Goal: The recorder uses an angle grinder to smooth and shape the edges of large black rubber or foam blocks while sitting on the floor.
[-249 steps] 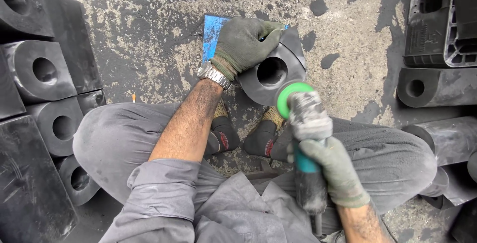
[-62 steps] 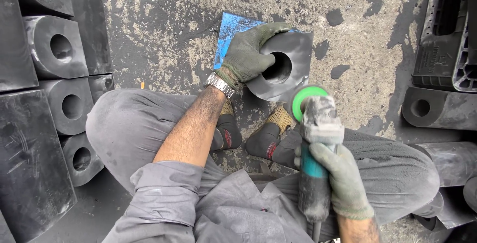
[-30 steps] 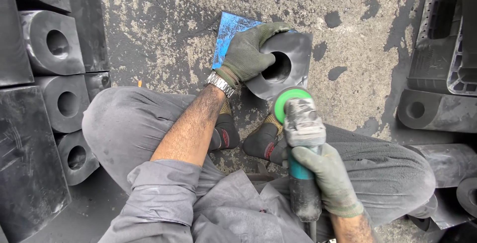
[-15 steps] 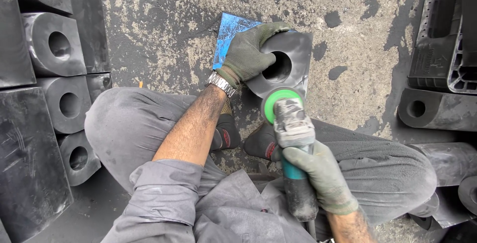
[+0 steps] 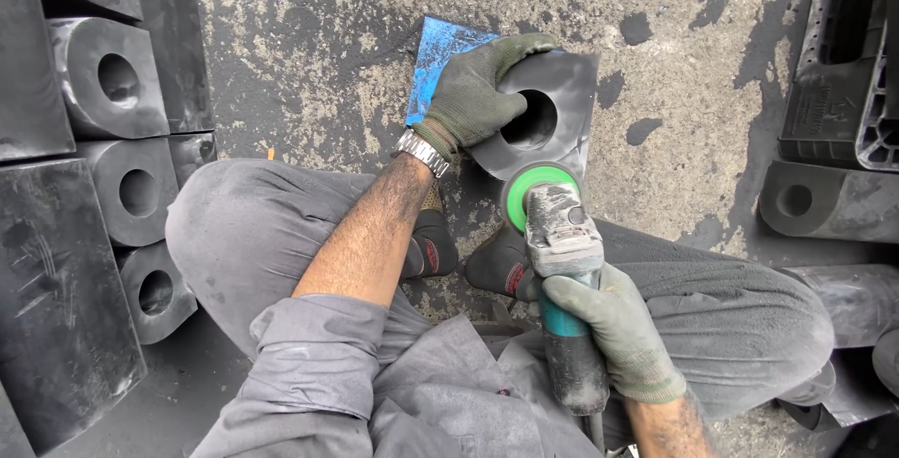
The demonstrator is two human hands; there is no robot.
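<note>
Two gloved hands busy — left hand (image 5: 471, 97) clenched over black rubber block (image 5: 552, 116) on floor (image 5: 309, 55), bracing it; right hand (image 5: 613, 332) grips angle grinder (image 5: 562, 261), green disc (image 5: 534, 186) at block's near edge.

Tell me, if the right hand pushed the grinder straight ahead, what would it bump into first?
Probably the black block with the round hole. The right hand aims the grinder up at it, and its green disc looks right at the block's near edge.

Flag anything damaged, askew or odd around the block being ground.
Nothing clearly damaged. The black block sits partly on a blue sheet, steadied by the left hand; the right hand holds the grinder. The floor is dark-stained and patchy.
</note>
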